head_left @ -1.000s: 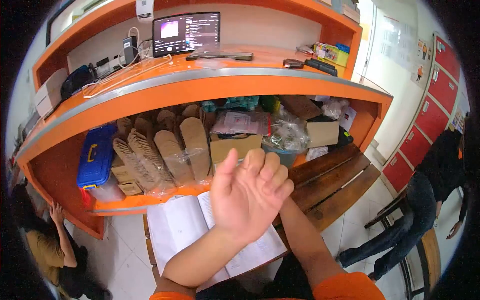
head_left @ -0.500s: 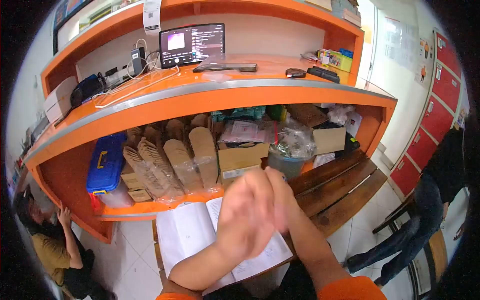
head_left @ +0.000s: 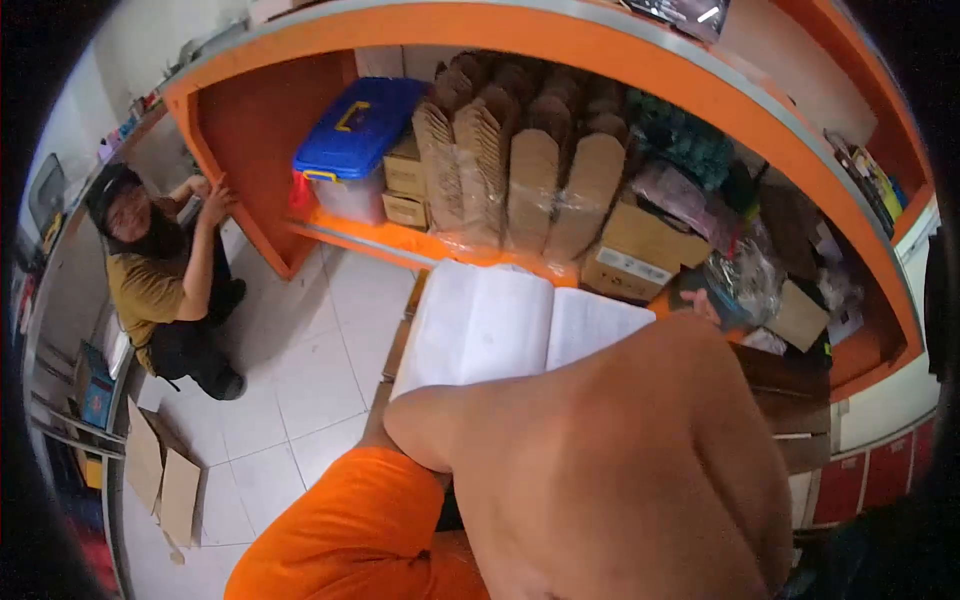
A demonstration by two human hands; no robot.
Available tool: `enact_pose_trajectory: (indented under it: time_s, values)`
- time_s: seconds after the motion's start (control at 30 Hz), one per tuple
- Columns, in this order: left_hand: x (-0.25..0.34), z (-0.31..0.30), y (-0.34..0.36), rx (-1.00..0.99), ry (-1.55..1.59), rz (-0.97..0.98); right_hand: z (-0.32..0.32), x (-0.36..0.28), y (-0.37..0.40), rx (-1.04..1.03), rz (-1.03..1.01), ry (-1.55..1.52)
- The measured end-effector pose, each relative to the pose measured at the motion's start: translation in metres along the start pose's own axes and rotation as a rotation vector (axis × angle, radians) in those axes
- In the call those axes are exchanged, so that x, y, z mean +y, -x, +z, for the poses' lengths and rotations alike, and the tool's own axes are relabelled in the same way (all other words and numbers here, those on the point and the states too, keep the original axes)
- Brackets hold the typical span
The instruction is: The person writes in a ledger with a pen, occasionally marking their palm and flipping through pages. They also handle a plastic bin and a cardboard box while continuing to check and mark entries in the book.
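Bare skin of a forearm or hand [head_left: 610, 460], very close to the camera, fills the lower right. Part of another bare arm shows beside the orange sleeve [head_left: 340, 520]. A few fingertips [head_left: 702, 304] stick out past the skin's upper edge, near the cardboard box; which hand they belong to cannot be made out. No held object is visible. An open book [head_left: 490, 320] with white pages lies beyond the arm, its lower right part covered.
An orange shelf [head_left: 590, 25] holds a blue-lidded box [head_left: 362, 125], wrapped brown cardboard pieces [head_left: 535, 180], a cardboard box [head_left: 640, 250] and plastic bags [head_left: 745, 280]. At the left a person [head_left: 155, 270] squats, hands on the shelf's side. Flattened cardboard [head_left: 160, 470] lies on the floor.
The view has swung left and down. The hands, raised together over the book before, are now mostly hidden, and bare skin looms much larger. The squatting person appears more fully.
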State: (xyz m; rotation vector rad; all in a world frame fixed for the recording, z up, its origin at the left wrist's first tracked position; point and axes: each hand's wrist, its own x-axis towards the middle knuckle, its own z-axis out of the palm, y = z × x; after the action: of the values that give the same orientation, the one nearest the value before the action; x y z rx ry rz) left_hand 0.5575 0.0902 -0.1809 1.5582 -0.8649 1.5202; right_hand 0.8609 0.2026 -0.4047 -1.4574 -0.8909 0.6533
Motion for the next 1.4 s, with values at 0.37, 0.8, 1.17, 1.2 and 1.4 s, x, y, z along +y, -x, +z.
enact_pose_trajectory:
  time_s: [0.37, 0.8, 1.17, 1.2, 1.4]
  values:
    - [-0.004, 0.001, -0.006, -0.053, -0.219, -0.064, -0.005, 0.009, -0.006, -0.059, -0.043, 0.048]
    - [-0.026, 0.009, -0.021, -0.069, -0.733, -0.151, -0.001, 0.010, -0.003, -0.082, -0.129, 0.006]
    - [-0.115, -0.070, 0.046, -0.342, -1.052, -0.645, -0.012, 0.051, -0.028, -0.028, -0.183, -0.141]
    - [-0.131, -0.086, 0.084, -0.335, -1.105, -0.703, -0.013, 0.037, -0.019, -0.089, -0.132, -0.080]
    - [-0.104, -0.119, 0.226, -0.533, -1.721, -0.913, -0.011, 0.049, -0.019, -0.086, -0.160, 0.026]
